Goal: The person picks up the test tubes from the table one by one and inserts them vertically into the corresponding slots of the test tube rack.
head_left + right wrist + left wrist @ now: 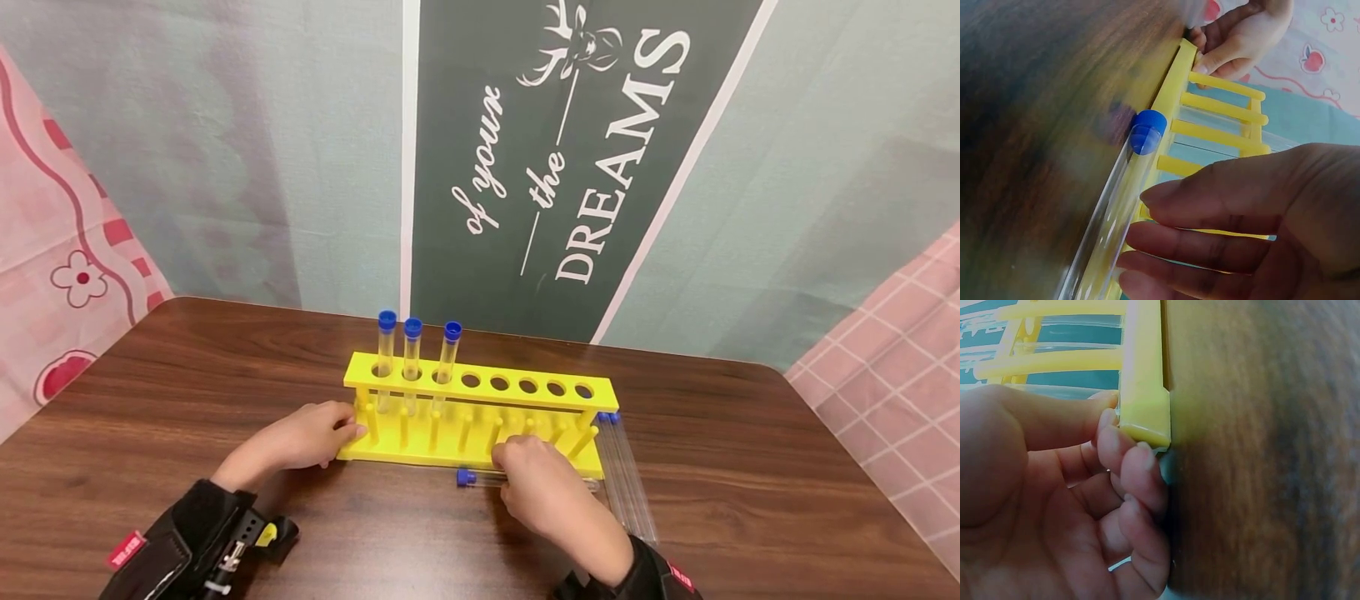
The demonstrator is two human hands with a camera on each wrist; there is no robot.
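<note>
While left hand pinches yellow test-tube rack, right hand, fingers parted, sits just beside a blue-capped tube

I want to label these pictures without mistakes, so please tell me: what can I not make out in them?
Head view: the middle of the lying tube, hidden by the right hand.
Right wrist view: the capless end of the lying tube, cut off by the bottom edge.
Left wrist view: the rest of the rack, cut off by the top edge; the grain of the table, blurred.
</note>
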